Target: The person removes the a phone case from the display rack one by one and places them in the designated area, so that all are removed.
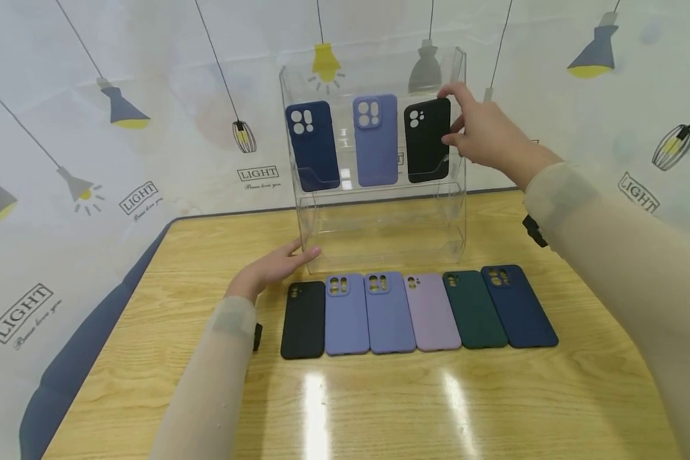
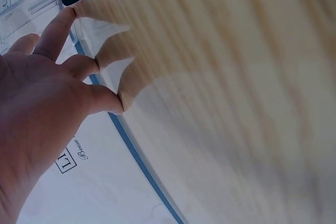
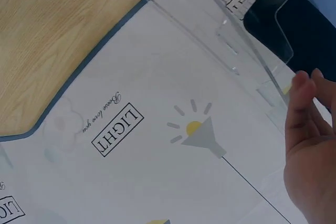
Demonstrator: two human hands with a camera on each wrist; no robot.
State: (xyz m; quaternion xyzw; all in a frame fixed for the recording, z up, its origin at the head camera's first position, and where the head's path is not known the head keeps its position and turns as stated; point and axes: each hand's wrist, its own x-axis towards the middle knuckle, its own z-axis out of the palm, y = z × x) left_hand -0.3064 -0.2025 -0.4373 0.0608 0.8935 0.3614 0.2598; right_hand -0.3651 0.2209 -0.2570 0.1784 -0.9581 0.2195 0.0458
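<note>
Pinching black phone case (image 1: 427, 144) at top corner and side edge with thumb and fingers of right hand (image 1: 485, 131). Standing just left of that hand, lower end behind lip of clear stand (image 1: 379, 223), long axis nearly vertical, camera holes upward. Showing farther left light purple case (image 1: 377, 150), then dark blue case (image 1: 317, 150), both upright. Resting left hand (image 1: 273, 263), fingers spread, by stand's lower left side; cannot tell whether touching it. Showing, just right of left hand, row of six cases (image 1: 428, 313) flat on table (image 1: 167, 306).
</note>
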